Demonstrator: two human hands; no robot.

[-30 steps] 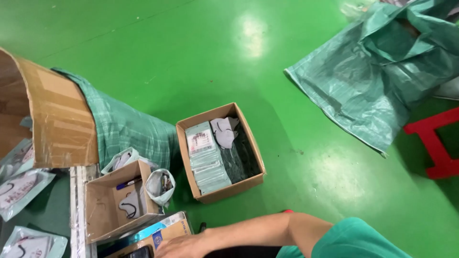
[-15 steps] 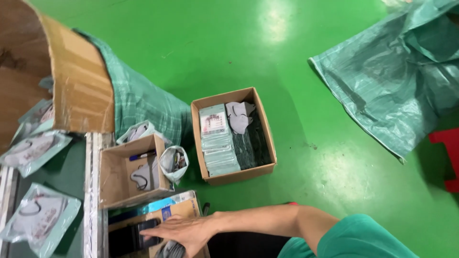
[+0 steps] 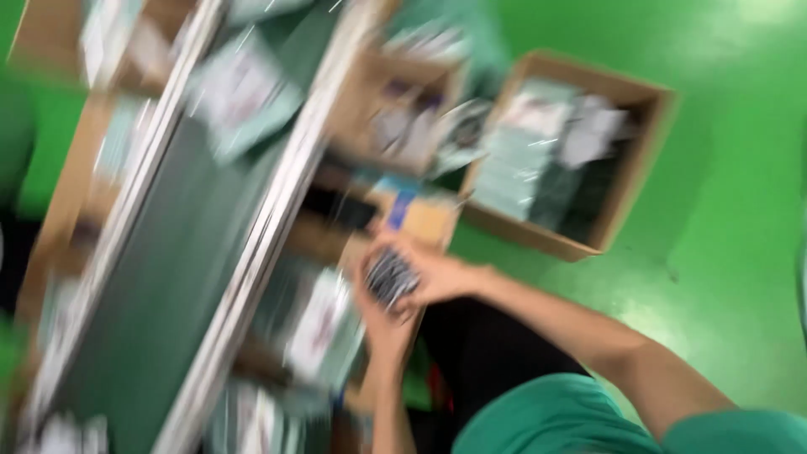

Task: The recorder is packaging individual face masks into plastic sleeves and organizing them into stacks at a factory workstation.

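The picture is heavily blurred by motion. My two hands meet near the middle, just right of a dark conveyor belt [image 3: 160, 277]. My right hand [image 3: 433, 273] and my left hand [image 3: 378, 324] are both closed around a small dark bundle [image 3: 389, 277] with pale streaks; its kind cannot be made out. A white packet [image 3: 319, 324] lies just left of my left hand. A small open cardboard box [image 3: 420, 220] with blue and dark contents sits just above the hands.
A larger cardboard box [image 3: 626, 202] of stacked packets stands on the green floor [image 3: 740, 168] at the right. More blurred packets and boxes lie along the belt's metal rail [image 3: 269, 227] and at the upper left.
The view has swung sharply left and tilted, bringing the conveyor belt into the centre. My right hand has lifted a dark bundle from the small box and my left hand has joined it.
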